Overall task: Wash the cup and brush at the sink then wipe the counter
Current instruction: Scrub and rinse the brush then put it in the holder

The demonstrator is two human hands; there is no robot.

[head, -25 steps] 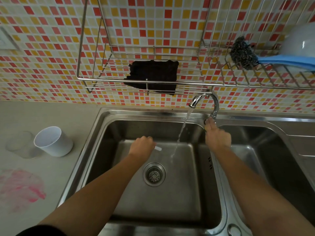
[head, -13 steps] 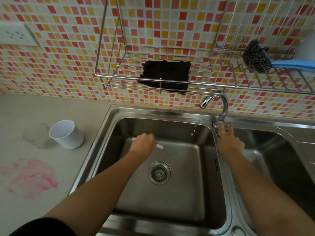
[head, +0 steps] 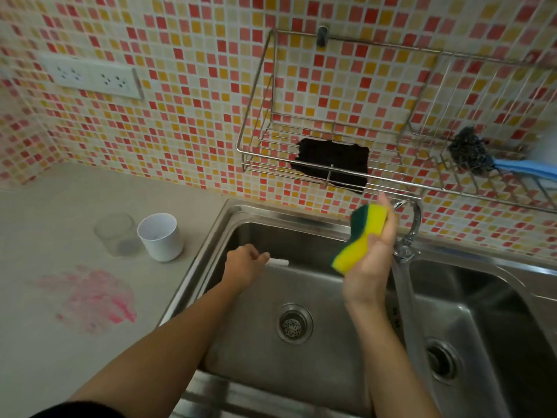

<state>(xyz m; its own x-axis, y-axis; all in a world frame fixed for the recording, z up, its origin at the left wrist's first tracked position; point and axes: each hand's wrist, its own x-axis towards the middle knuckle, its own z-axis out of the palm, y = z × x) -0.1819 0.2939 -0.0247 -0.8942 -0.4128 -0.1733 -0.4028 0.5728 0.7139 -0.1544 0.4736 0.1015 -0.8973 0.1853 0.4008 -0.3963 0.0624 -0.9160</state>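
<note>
Holding the brush (head: 278, 262) in the left hand (head: 244, 267) and a sponge (head: 360, 236) in the right hand (head: 372, 260)

Only a short white end of the brush handle shows, poking out from the curled fingers of the left hand, which grips it low over the left basin of the steel sink (head: 301, 236), near its back-left corner. The white cup (head: 161, 236) stands upright, mouth up, on the bench (head: 45, 342) just left of the sink. A clear glass (head: 116, 233) is close on its left; whether the two touch I cannot tell. The right hand is raised over the basin's right side, fingers and thumb wrapped round the yellow sponge, whose green face is bent in the grip. Just behind that hand the tap (head: 414, 224) rises from the ridge between the two basins. A drain (head: 294, 323) sits in the left basin's floor. A pink smear (head: 93, 297) marks the bench nearer the camera than the cup. On the tiled wall a wire rack (head: 256, 152) carries a black cloth (head: 334, 162) and, further right, a steel scourer (head: 468, 155). A socket plate (head: 93, 78) sits on the wall above the bench
</note>
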